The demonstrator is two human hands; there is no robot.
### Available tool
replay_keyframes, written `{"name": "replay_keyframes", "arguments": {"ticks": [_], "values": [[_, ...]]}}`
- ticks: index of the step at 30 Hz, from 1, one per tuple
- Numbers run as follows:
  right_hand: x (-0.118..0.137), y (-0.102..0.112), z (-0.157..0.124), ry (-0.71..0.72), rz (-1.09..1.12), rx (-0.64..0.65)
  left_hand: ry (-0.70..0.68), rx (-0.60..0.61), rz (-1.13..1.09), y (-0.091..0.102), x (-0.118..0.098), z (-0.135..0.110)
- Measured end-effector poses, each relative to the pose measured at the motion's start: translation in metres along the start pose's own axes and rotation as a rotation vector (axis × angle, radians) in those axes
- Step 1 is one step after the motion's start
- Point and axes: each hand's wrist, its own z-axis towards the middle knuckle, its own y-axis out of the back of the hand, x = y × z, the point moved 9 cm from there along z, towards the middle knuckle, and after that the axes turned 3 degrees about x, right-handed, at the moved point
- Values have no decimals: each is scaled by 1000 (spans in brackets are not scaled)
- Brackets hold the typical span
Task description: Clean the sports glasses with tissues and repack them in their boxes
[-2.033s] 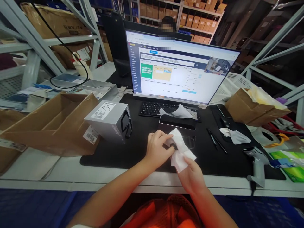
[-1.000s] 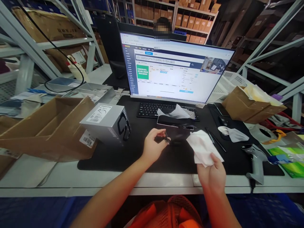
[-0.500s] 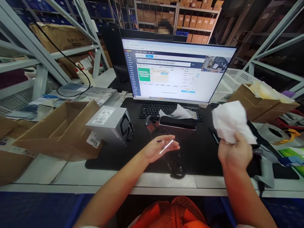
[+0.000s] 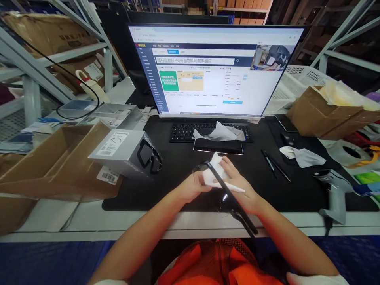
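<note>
Over the front of the desk mat, my left hand [image 4: 192,187] is closed on black-framed glasses [image 4: 234,202]. Their frame slants down to the right, with the lower end over the desk's front edge. My right hand [image 4: 244,189] comes from the other side and presses a white wipe [image 4: 218,168] to the glasses, so the two hands almost meet. The wipe and the frame hide part of the fingers. To the left stands a grey box [image 4: 124,156] with a picture of glasses on its side.
A monitor [image 4: 204,75] stands behind a keyboard [image 4: 182,132] and a black case [image 4: 218,147] with crumpled white sheet on top. Pens [image 4: 271,164], a barcode scanner [image 4: 335,194] and a tape roll [image 4: 348,152] lie right. Open cartons [image 4: 68,166] crowd the left.
My right hand has brought the wipe from the right over to the glasses in my left hand. The glasses have turned, and the view has tipped downward.
</note>
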Motion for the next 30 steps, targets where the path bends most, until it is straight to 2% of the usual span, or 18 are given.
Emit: {"name": "replay_keyframes", "arguments": {"ticks": [7,13,16,20,23,27,29,30], "values": [[-6,-10,-1,-84,120,81,-35,-180,-132,10,-7,-2],[3,-17,-1,-34,17,178,-67,-243,-138,11,-17,-3],[-4,-18,-1,-91,124,161,-58,-227,-116,10,-17,-3],[-31,1,-4,-282,506,-157,-86,-225,-40,11,-17,-4],[-39,23,-6,-317,672,-355,-232,-353,95,23,-30,-10],[-26,88,-27,-165,653,-841,-476,-543,322,36,-54,-26],[-4,113,-50,39,513,-1049,-561,-604,398,38,-60,-33],[7,118,-65,141,432,-1133,-595,-630,431,38,-62,-37]]}}
